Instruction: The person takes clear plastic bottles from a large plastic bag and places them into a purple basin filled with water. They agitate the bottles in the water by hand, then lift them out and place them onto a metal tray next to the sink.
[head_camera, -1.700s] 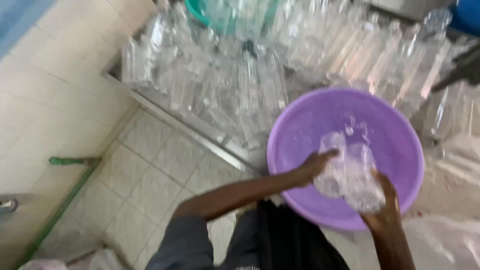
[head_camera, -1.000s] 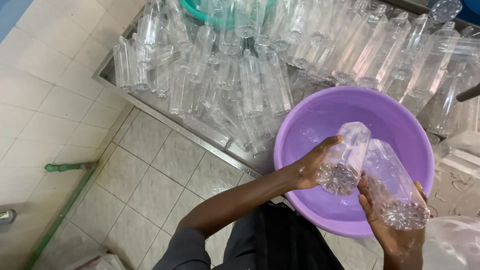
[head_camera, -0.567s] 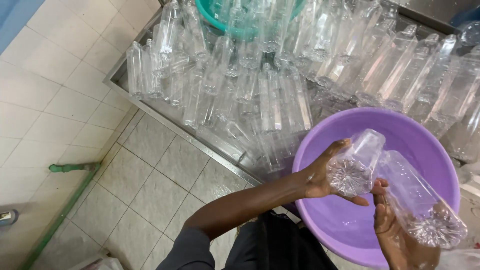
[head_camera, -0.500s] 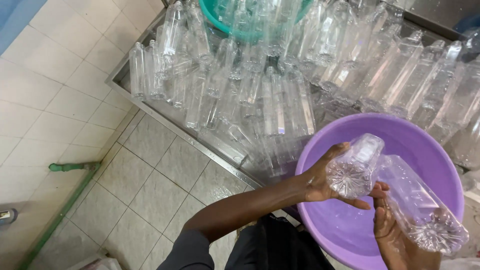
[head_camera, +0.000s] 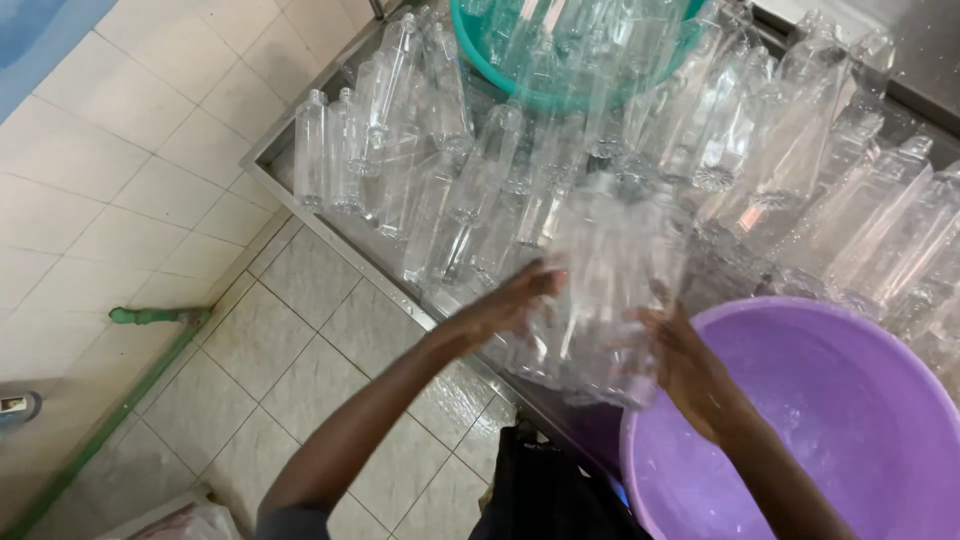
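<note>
Both hands carry clear plastic bottles (head_camera: 600, 300) above the near edge of the metal tray (head_camera: 262, 160), at about 9 o'clock from the purple basin (head_camera: 800, 420). The bottles blur in motion; probably two, but you can't count them for sure.

Your left hand (head_camera: 520, 300) wraps the load from the 9 o'clock side, fingers curled round the plastic. Your right hand (head_camera: 690, 365) cups it from 3 o'clock, fingers spread along the wall.

- Keep the grip broad, not pinched: thin walls like these likely dent and slip when wet.
- Hold the bottles parallel to the rows in the tray, so they settle into a gap instead of riding on top.
- Stay low over the rim; a knock could roll the neighbours.

Materials: the bottles are transparent, ribbed, glossy, with petal-shaped bases. The rows of bottles (head_camera: 440, 190) lie packed side by side, slanting towards 12 o'clock. The tray is dull grey steel. A teal basin (head_camera: 500, 75) at 12 o'clock holds more bottles. The purple basin is smooth, round, with a wet sheen inside. Pale floor tiles (head_camera: 150, 190) lie at 9 o'clock.
</note>
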